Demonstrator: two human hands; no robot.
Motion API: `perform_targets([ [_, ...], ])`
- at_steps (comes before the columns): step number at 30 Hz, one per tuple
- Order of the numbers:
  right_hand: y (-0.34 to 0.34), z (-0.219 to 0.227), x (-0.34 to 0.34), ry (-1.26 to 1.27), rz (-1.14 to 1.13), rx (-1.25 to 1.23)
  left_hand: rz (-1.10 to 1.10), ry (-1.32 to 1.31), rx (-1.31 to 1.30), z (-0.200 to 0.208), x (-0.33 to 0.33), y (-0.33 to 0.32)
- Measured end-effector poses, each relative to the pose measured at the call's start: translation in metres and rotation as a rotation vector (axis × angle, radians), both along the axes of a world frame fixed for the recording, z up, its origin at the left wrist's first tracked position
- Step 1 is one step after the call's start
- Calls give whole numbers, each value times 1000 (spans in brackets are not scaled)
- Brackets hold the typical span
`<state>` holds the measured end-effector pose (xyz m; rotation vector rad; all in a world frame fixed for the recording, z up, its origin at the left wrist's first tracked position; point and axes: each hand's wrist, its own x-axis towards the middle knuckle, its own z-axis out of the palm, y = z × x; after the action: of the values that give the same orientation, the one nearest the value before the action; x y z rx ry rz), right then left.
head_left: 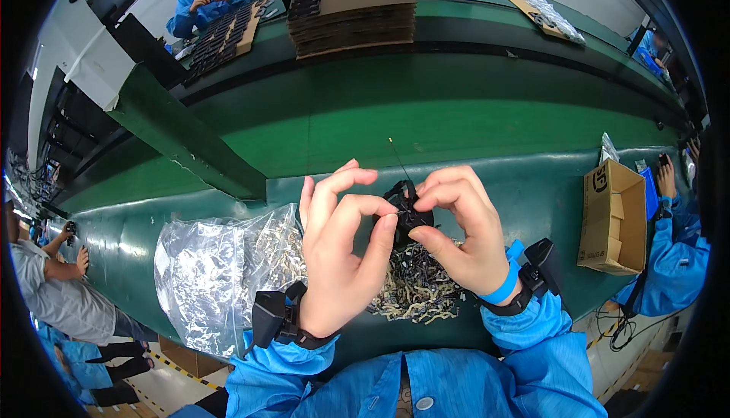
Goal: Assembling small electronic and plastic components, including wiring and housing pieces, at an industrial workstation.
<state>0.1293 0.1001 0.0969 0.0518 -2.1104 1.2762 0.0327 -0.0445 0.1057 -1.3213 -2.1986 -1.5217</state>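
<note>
left hand (pixel 342 254): one. thumb and forefinger pinched together against the left side of the black part; anything between the tips too small to tell; remaining fingers raised and spread.

right hand (pixel 468 247): one. thumb and forefinger bent around the right side of the black part, pinching it.

black part (pixel 404 228): one, held up between both hands, above the table (pixel 532 190), green.

wire (pixel 400 161): one, thin, dark, yellow-tipped, rising from the far side of the black part.

pile (pixel 418 292): small cream, dark and silvery pieces, many, on the table, nearer the wearer than the black part.

bag (pixel 205 273): one, clear plastic, filled, left of the black part.

carton (pixel 597 216): one, brown, open, well right of the black part.

cardboard stack (pixel 353 26): one, on a far surface beyond the black part.
</note>
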Motion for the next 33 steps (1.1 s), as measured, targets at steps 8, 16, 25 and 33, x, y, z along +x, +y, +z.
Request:
perform_targets([
  [8, 13, 5, 10, 43, -59, 25, -138, -134, 37, 11, 10, 15],
  [16, 12, 34, 69, 241, -144, -285, -371, -350, 231, 39, 55, 62],
  [25, 9, 33, 198, 315, -645, -233, -679, -422, 156, 55, 180, 116],
  [33, 6, 31, 250, 421, -354, -387, -875, -364, 173, 59, 212, 113],
])
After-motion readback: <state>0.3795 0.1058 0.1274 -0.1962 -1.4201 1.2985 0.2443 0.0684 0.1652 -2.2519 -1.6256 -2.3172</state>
